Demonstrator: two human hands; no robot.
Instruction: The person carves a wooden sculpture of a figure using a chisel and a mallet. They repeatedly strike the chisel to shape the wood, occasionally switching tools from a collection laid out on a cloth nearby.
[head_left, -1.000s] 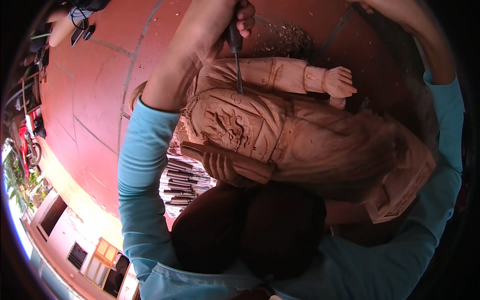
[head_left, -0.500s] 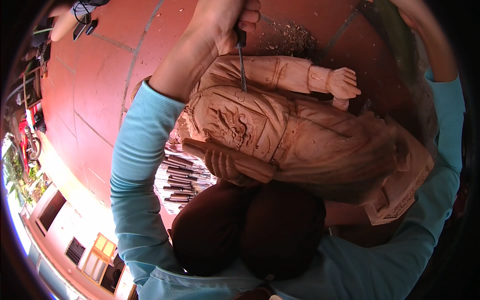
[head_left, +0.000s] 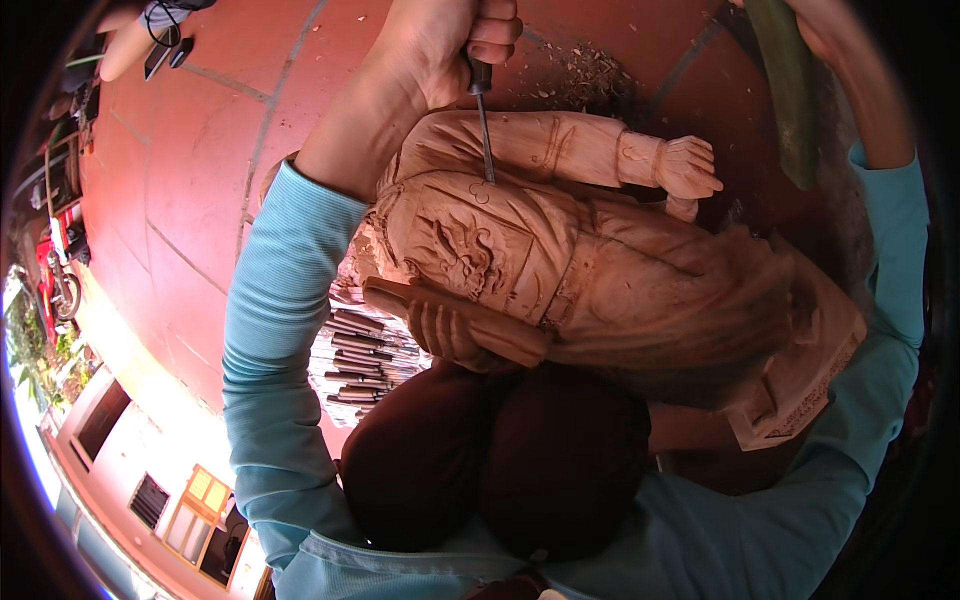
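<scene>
A carved wooden statue (head_left: 640, 270) of a robed figure lies on its back across the floor before me, with dragon-like relief on its chest and one fist raised at the far side. My left hand (head_left: 450, 50) is closed round the dark handle of a chisel (head_left: 485, 130). The blade tip rests on the statue's upper chest beside a small pencilled curl. At the upper right, my right hand (head_left: 815, 25), partly cut off by the picture's edge, grips a long greenish-brown wooden club (head_left: 785, 95) used as a mallet, held apart from the chisel.
Several carving tools (head_left: 360, 365) lie in a row on a light sheet left of my knees (head_left: 490, 460). Wood chips (head_left: 590, 80) are heaped beyond the statue on the red tiled floor (head_left: 190, 160). A red motorbike (head_left: 60, 270) stands far left. Another person's arm (head_left: 130, 50) shows at upper left.
The wooden club, blurred and higher before, has come further down into the picture. The chisel and my left hand have stayed almost in place; the statue has not moved.
</scene>
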